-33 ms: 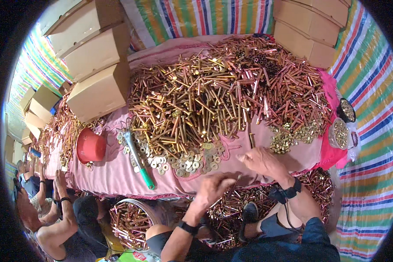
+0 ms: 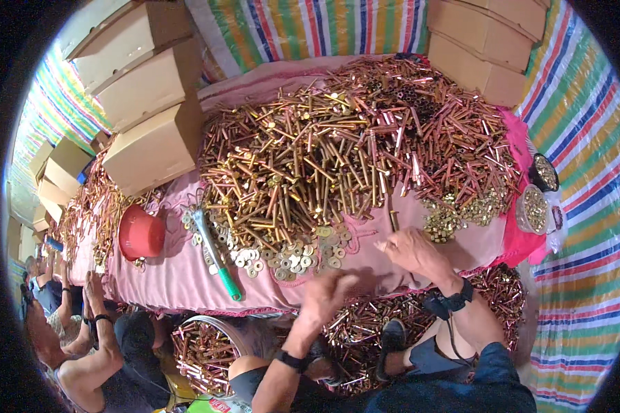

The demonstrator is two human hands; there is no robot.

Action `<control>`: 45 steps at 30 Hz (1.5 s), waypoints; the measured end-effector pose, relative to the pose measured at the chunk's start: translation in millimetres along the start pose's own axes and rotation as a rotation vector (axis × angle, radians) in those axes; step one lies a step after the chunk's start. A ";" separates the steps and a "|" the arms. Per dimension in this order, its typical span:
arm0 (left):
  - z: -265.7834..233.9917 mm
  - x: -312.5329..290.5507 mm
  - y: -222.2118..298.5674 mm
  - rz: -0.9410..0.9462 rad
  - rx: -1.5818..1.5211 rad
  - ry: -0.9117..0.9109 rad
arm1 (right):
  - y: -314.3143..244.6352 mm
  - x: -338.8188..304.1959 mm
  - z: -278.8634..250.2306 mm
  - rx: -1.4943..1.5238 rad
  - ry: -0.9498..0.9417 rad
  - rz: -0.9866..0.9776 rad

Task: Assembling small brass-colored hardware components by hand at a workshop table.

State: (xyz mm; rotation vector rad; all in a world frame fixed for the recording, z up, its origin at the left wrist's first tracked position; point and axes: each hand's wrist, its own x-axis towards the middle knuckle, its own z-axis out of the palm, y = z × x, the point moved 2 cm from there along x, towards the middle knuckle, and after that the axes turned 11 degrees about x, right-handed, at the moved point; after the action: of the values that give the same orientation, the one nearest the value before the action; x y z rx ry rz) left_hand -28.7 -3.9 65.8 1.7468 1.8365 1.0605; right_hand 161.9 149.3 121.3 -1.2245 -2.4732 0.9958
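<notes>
My left hand (image 2: 326,294) is over the front edge of the pink cloth, near the flat washers (image 2: 297,258). Its fingers are curled together and blurred, so anything in them is hidden. My right hand (image 2: 413,250) is to the right, just above the cloth, with thumb and fingers pinched together; what they hold cannot be made out. A single bolt (image 2: 394,221) shows just beyond the right fingers. A heap of brassy bolts and metal sleeves (image 2: 310,158) spreads behind both hands. Small nuts (image 2: 442,221) are piled beyond the right hand.
A green-handled metal rake (image 2: 217,258) and a red bowl (image 2: 142,234) are on the left. Cardboard boxes (image 2: 151,148) are stacked behind. Tubs of small parts (image 2: 532,210) stand far right. Below is a bucket of bolts (image 2: 210,347). Another person's hands (image 2: 94,292) are at left.
My left hand has drawn slightly left and away from the right hand, its fingers now blurred; a small piece showed at its fingertips before. The right hand has barely moved.
</notes>
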 end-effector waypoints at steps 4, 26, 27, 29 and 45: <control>-48.1 -0.7 -70.8 -0.394 0.074 0.545 | 24.5 15.8 2.9 -0.031 0.192 0.006; -73.6 58.7 -43.4 -0.095 0.163 0.643 | 22.0 60.1 79.9 0.927 -0.244 -0.039; -71.7 48.0 -50.4 -0.160 -0.028 0.603 | 13.3 56.1 76.9 1.011 -0.336 0.027; -55.5 44.8 -38.9 -0.172 -0.235 0.552 | 10.9 54.4 72.6 0.838 -0.212 -0.084; 23.3 14.5 -34.9 0.002 -0.011 0.204 | -30.1 28.5 49.4 0.870 -0.264 -0.016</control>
State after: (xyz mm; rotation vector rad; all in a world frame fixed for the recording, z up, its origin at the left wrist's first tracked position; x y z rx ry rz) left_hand -37.2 18.1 28.2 1.6878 1.9441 1.2884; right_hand 102.6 134.5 100.8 -0.7978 -1.7908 2.0187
